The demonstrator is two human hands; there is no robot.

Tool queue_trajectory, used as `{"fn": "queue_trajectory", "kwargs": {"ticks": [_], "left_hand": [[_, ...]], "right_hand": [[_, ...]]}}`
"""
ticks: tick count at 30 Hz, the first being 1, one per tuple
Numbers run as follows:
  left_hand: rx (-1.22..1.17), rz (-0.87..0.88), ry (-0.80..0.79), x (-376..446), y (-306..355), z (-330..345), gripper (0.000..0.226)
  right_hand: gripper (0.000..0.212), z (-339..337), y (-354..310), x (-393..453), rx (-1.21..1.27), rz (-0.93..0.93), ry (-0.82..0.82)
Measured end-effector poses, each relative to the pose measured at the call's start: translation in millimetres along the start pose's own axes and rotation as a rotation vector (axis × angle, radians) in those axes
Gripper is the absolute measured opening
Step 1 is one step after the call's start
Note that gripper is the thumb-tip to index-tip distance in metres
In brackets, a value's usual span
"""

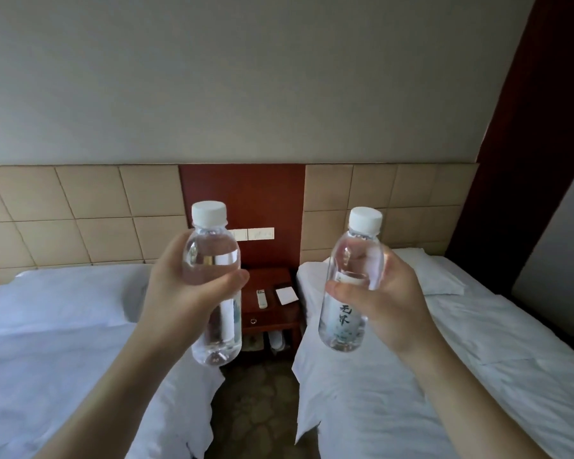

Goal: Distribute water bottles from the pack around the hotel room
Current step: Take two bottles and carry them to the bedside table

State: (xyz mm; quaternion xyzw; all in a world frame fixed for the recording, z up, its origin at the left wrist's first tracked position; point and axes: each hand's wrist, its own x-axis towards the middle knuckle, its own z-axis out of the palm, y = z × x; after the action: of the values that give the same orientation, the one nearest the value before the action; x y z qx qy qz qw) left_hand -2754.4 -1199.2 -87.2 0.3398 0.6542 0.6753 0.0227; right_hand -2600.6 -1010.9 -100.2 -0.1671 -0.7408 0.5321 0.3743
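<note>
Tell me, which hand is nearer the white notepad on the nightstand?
Right, marginally. The notepad lies between them: right hand just right of it, left hand farther left. Depth unclear.

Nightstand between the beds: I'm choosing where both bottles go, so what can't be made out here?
Head view only:
- nightstand top: left part hidden behind left bottle and left hand.
- Lower shelf contents: dim, too small to identify.
- Right bottle label: partly covered by right hand.
- The pack: not in view.

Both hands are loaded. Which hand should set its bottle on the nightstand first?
Probably the left hand. Its bottle appears directly in front of the nightstand, on its barer left side; the right hand holds its bottle over the right bed, nearer the remote and notepad.
</note>
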Motion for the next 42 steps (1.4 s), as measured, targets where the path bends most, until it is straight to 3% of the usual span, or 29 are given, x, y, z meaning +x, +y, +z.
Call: {"fn": "queue_trajectory", "kwargs": {"ticks": [8, 16, 22, 34, 42], "left_hand": [[0.066, 0.001, -0.015, 139, -98, 47, 0.037], [0.166, -0.037, 0.011, 300, -174, 87, 0.047], [0.222, -0.061, -0.011, 405, -249, 80, 0.042], [0.185, -0.221, -0.237, 634, -485, 54, 0.045], [0.339, -0.262, -0.35, 717, -638, 79, 0.061]], "right_hand": [[0.057, 26, 101, 158, 0.024, 0.001, -0.031], [0.046, 64, 186, 348, 0.056, 0.019, -0.187], [0.049, 112, 244, 460, 0.03, 0.049, -0.249], [0.042, 247, 401, 653, -0.054, 0.268, -0.116], [0.05, 287, 530, 725, -0.183, 0.377, -0.082]]}}
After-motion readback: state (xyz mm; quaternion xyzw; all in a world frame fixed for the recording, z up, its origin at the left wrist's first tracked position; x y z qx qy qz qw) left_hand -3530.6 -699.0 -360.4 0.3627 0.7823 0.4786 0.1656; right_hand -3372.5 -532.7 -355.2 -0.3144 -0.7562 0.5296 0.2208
